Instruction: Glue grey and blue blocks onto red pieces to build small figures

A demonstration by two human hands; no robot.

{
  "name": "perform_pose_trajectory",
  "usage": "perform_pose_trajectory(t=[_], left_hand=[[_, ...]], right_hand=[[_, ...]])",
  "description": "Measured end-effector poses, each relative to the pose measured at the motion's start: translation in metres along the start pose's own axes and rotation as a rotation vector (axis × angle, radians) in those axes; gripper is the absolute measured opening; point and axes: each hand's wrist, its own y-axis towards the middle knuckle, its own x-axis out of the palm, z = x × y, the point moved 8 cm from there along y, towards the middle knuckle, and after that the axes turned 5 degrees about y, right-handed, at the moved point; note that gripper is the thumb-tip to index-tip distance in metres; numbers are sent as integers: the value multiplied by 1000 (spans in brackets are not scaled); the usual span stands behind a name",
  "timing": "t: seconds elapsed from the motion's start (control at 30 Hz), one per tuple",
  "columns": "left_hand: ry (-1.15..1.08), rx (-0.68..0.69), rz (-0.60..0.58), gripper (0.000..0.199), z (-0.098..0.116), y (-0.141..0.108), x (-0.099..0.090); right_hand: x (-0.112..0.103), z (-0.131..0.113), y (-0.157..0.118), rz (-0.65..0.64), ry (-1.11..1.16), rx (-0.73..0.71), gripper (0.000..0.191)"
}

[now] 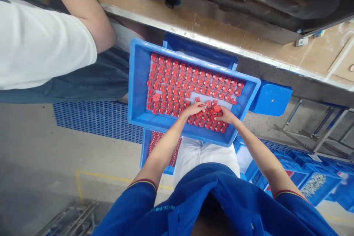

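Blue shirt (212, 195), cut off below, lies nearest. Beyond it, the right hand (226, 115) pinches a red piece (217, 108) within the blue tray (138, 81); just left, the left hand (194, 108) bends over similar parts (204, 118), fingertips too small to tell whether they hold 1.

Red pieces (173, 81): in the big tray (135, 81), too small for their shape to be told; some are covered by the hands.
Left hand (195, 108): over the big tray, fingertips too small to show their grip.
Right hand (225, 115): over the big tray, its grip unclear too.
Lower tray (143, 155): partly hidden under the big tray.
Co-worker (41, 44): left of the big tray, head and hands cut off.
Dark case (249, 7): beyond the big tray, cut by the top edge.
Metal rack (74, 217): nearer than the big tray, blurred.
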Motion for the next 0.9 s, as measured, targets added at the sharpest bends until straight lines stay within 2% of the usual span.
perform_pose_trajectory(t=[0.07,0.13,0.37,0.53,0.6,0.77,0.9], left_hand=[[-31,11,-24,33,0,3,3],[-62,8,-27,36,0,4,5],[-225,-50,-114,41,5,5,29],[-396,-145,-155,44,6,-5,43],[-463,-185,-161,45,5,-10,44],[-619,-265,-207,48,7,-17,55],[-741,-328,-238,46,12,-22,74]], right_hand=[[-1,6,-8,26,-50,34,80],[0,12,-15,38,-94,75,86],[13,16,-25,73,-145,151,76],[13,15,-30,128,-110,153,85],[11,15,-28,138,-90,155,81],[12,11,-19,158,-8,121,52],[21,0,-26,283,62,77,49]])
